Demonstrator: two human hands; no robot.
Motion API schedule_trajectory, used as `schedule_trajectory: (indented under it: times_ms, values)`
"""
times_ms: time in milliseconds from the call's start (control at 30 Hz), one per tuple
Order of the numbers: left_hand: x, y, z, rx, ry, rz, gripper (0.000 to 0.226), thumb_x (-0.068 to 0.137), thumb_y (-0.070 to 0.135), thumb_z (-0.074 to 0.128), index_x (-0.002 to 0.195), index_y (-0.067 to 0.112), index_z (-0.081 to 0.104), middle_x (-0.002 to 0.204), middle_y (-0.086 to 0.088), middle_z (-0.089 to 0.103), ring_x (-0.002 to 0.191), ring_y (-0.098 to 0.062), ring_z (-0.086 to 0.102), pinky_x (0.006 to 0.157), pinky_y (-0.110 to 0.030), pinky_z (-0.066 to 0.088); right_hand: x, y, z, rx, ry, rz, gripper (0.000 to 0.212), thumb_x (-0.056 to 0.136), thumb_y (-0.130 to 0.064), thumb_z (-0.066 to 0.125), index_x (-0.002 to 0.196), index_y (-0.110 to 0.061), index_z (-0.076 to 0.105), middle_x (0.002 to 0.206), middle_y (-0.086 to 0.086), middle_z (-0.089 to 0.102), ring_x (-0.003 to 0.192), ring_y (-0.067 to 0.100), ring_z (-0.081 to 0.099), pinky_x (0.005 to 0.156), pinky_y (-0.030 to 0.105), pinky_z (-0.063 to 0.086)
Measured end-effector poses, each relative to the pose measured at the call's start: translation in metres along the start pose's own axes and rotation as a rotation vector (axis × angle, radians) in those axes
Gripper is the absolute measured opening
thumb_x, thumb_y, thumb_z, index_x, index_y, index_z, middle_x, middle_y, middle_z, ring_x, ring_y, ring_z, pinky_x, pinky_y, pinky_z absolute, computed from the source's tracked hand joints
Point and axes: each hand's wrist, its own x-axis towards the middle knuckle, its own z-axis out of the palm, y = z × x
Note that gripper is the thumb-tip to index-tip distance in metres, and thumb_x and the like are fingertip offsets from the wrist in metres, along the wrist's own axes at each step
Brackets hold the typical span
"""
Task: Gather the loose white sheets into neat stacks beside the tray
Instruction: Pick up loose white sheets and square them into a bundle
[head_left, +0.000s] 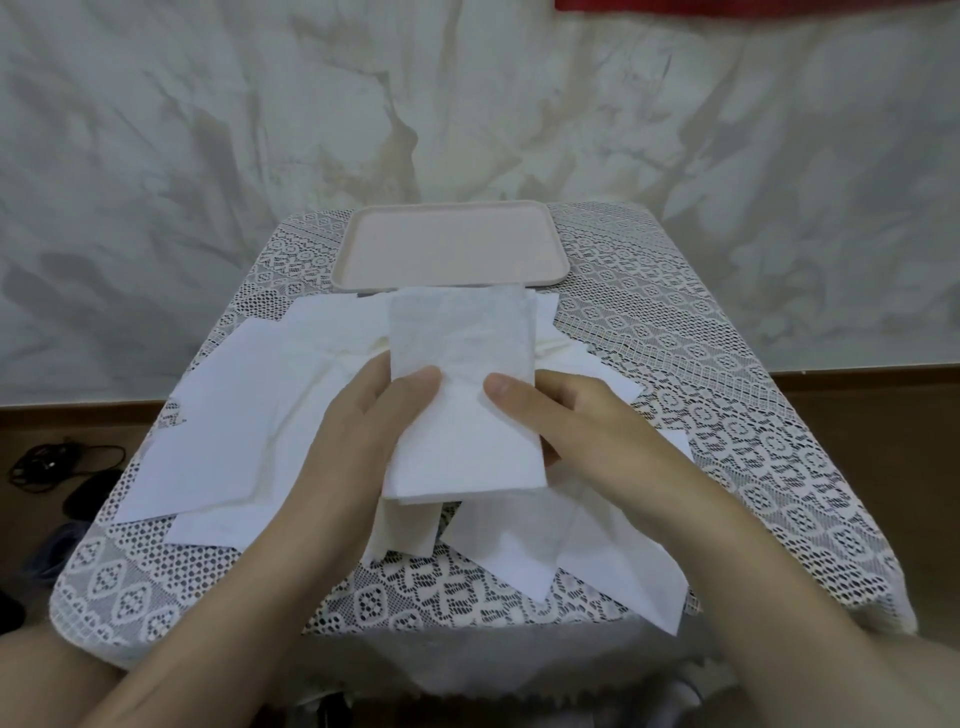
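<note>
lace-covered table (675, 322) | tray (452, 244) at far edge | sheet stack (462, 395) pinched by left hand (363, 431) and right hand (582, 421), loose sheets (234, 415) spread underneath

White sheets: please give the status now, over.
One stack pinched by left hand and right hand. Other loose sheets scattered on lace cloth. The tray behind; nothing blocks.

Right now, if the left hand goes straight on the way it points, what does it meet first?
The stack, which the left hand pinches; beyond it, its thumb would probably meet the thumb of the right hand. Depth is unclear.
</note>
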Motion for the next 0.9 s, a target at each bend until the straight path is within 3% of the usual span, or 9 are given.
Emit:
schedule_trajectory:
  times_ms: [100,233,333,400,533,600,667,767,900]
  values:
    - [0.0,-0.002,0.0,-0.019,0.003,-0.03,0.05,0.094,0.038,0.055,0.138,0.015,0.064,0.129,-0.008,0.074,0.121,-0.029,0.07,0.11,-0.059,0.049,0.003,0.0,0.007,0.003,0.02,-0.022,0.055,0.081,-0.071,0.068,0.116,-0.029,0.069,0.109,-0.009,0.076,0.098,0.009,0.073,0.097,0.04,0.056]
    - [0.003,-0.003,0.004,-0.01,-0.009,-0.022,0.052,0.092,0.041,0.063,0.14,0.023,0.06,0.128,-0.004,0.075,0.118,-0.026,0.072,0.104,-0.059,0.054,0.009,0.0,0.019,0.007,0.014,-0.084,0.062,0.076,-0.073,0.065,0.127,-0.038,0.059,0.118,-0.017,0.072,0.106,0.002,0.07,0.096,0.04,0.055]
    - [0.008,0.001,0.003,-0.131,0.048,-0.02,0.053,0.088,0.036,0.066,0.139,0.019,0.06,0.126,-0.01,0.074,0.115,-0.031,0.073,0.098,-0.055,0.06,0.012,-0.002,0.02,0.079,0.026,-0.047,0.066,0.069,-0.068,0.074,0.125,-0.04,0.056,0.111,-0.015,0.075,0.098,0.003,0.073,0.09,0.035,0.056]
    - [0.012,0.004,0.001,-0.25,0.077,-0.024,0.056,0.088,0.033,0.066,0.141,0.015,0.059,0.125,-0.012,0.075,0.114,-0.031,0.073,0.09,-0.046,0.064,0.014,-0.006,0.017,0.137,0.001,-0.007,0.064,0.068,-0.062,0.075,0.124,-0.034,0.059,0.106,-0.01,0.077,0.095,0.007,0.075,0.087,0.033,0.056]
    - [0.015,0.005,-0.003,-0.359,0.097,-0.038,0.059,0.087,0.031,0.066,0.14,0.005,0.059,0.115,-0.013,0.075,0.106,-0.027,0.074,0.077,-0.033,0.063,0.02,-0.01,0.012,0.246,-0.094,0.055,0.059,0.074,-0.049,0.084,0.121,-0.017,0.067,0.111,0.0,0.077,0.104,0.015,0.073,0.1,0.043,0.057]
    - [0.017,0.004,-0.005,-0.363,0.099,-0.043,0.061,0.087,0.031,0.067,0.142,0.006,0.058,0.124,-0.017,0.073,0.114,-0.031,0.072,0.084,-0.038,0.064,0.022,-0.008,0.01,0.271,-0.134,0.062,0.058,0.075,-0.042,0.085,0.121,-0.011,0.067,0.113,0.004,0.077,0.103,0.016,0.073,0.096,0.038,0.059]
    - [0.02,0.005,-0.01,-0.373,0.093,-0.04,0.063,0.088,0.033,0.068,0.144,0.008,0.056,0.132,-0.017,0.071,0.123,-0.033,0.069,0.096,-0.044,0.062,0.022,-0.008,0.008,0.327,-0.122,0.056,0.061,0.072,-0.032,0.088,0.122,-0.006,0.065,0.115,0.009,0.076,0.096,0.016,0.074,0.083,0.027,0.06]
    - [0.027,0.008,-0.024,-0.353,0.04,-0.043,0.065,0.087,0.037,0.073,0.144,0.009,0.057,0.137,-0.017,0.069,0.127,-0.031,0.067,0.107,-0.047,0.056,0.024,-0.009,0.008,0.395,-0.031,0.018,0.063,0.067,-0.035,0.079,0.121,-0.008,0.065,0.11,0.008,0.077,0.085,0.014,0.073,0.069,0.021,0.056]
    - [0.038,0.011,-0.043,-0.144,-0.061,-0.068,0.072,0.081,0.034,0.078,0.144,0.007,0.055,0.136,-0.017,0.069,0.123,-0.031,0.069,0.101,-0.042,0.059,0.033,-0.01,0.01,0.46,0.167,-0.068,0.062,0.066,-0.036,0.08,0.122,-0.012,0.064,0.111,0.008,0.077,0.084,0.015,0.073,0.069,0.026,0.057]
